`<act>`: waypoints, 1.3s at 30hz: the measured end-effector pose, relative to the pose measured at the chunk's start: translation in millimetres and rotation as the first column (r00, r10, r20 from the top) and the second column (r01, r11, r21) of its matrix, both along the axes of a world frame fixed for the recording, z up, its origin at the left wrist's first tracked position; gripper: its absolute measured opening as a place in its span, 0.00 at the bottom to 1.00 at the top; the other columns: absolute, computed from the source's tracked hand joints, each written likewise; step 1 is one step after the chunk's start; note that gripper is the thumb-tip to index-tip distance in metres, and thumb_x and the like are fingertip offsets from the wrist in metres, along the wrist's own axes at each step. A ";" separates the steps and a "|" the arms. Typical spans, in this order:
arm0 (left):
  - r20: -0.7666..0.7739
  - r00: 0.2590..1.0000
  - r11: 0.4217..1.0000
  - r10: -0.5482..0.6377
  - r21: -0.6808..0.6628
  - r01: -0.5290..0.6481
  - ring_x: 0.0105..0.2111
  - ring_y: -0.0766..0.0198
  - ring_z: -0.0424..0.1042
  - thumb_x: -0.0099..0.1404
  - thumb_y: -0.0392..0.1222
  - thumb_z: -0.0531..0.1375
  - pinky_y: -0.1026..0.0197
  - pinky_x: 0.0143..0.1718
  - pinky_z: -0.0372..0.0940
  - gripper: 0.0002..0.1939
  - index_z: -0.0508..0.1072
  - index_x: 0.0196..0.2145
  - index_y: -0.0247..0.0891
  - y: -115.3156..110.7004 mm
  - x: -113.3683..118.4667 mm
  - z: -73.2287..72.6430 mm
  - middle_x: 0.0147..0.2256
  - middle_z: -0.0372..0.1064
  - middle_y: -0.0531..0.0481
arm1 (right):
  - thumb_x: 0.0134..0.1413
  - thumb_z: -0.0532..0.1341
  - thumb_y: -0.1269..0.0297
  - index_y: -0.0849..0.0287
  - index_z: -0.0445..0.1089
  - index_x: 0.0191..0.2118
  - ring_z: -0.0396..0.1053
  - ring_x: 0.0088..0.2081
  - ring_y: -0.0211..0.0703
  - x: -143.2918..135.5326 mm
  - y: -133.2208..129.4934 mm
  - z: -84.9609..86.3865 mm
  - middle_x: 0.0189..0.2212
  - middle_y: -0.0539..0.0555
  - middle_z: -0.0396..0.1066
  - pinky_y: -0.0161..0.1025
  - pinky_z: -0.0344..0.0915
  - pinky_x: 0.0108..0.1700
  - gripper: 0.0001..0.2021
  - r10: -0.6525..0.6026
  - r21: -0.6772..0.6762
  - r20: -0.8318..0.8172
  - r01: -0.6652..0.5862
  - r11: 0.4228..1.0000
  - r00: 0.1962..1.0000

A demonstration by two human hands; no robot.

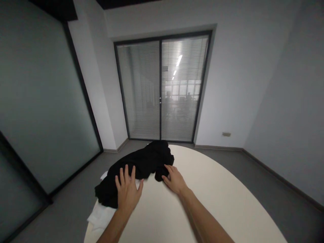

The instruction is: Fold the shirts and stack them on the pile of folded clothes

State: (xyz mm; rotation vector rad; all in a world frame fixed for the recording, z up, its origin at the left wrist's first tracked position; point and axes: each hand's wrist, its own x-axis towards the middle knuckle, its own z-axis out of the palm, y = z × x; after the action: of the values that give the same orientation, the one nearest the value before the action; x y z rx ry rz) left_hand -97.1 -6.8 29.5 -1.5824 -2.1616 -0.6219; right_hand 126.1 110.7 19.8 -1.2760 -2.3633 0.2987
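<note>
A crumpled black garment (145, 158) lies in a heap along the left side of the table; its exact kind is hidden by the folds. White cloth (101, 216) shows from under it at the near left. My left hand (128, 190) rests on the near edge of the black fabric, with its fingers spread and nothing gripped. At the heap's right end, my right hand (176, 180) has its thumb and fingers around a bunched part of the black garment.
The round cream table (215, 199) curves away on the right. Beyond it stand glass doors with blinds (160, 91). A frosted glass partition (43, 94) is on the left, and a wall socket (226, 134) sits low on the far wall.
</note>
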 end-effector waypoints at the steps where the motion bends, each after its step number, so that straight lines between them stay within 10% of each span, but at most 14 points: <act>1: 0.008 0.994 0.994 -0.108 -0.004 0.108 0.70 0.39 0.36 0.71 0.49 0.51 0.34 0.67 0.37 0.31 0.57 0.68 0.34 3.1 12.2 -0.7 0.71 0.39 0.35 | 0.63 0.54 0.54 0.62 0.56 0.68 0.56 0.64 0.51 10.7 -5.7 -0.4 0.65 0.60 0.60 0.44 0.52 0.65 0.31 -0.006 -0.001 0.012 0.006 1.000 1.000; 6: 0.172 0.770 0.756 -0.615 -0.150 0.637 0.68 0.49 0.50 0.70 0.46 0.53 0.44 0.67 0.49 0.29 0.59 0.67 0.40 19.0 72.7 -14.0 0.69 0.50 0.42 | 0.65 0.49 0.46 0.62 0.59 0.67 0.52 0.67 0.56 68.2 -32.0 -2.1 0.67 0.62 0.57 0.50 0.48 0.67 0.33 -0.172 -0.031 0.163 0.179 0.983 0.972; 13: 0.301 0.659 0.598 -0.689 -0.278 0.752 0.69 0.54 0.50 0.69 0.49 0.54 0.48 0.69 0.45 0.30 0.60 0.67 0.41 17.9 101.2 -30.9 0.69 0.50 0.44 | 0.64 0.44 0.37 0.58 0.51 0.71 0.39 0.72 0.59 109.1 -73.1 -19.1 0.71 0.60 0.45 0.58 0.37 0.69 0.39 -0.281 -0.098 0.247 0.312 0.945 0.927; 39: 0.286 0.655 0.567 -0.699 -0.337 0.752 0.71 0.49 0.41 0.72 0.59 0.50 0.42 0.69 0.42 0.33 0.56 0.69 0.44 17.3 92.0 -44.1 0.71 0.44 0.45 | 0.61 0.46 0.35 0.55 0.47 0.72 0.34 0.73 0.58 112.9 -79.5 -21.5 0.73 0.57 0.38 0.58 0.32 0.70 0.41 -0.241 -0.163 0.284 0.294 0.942 0.928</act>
State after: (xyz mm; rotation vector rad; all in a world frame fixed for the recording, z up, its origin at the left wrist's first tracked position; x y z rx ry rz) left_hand -5.1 10.6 -14.6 -2.8144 -1.6975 -0.4703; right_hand 239.0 31.2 -1.8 -1.8167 -2.3732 0.3067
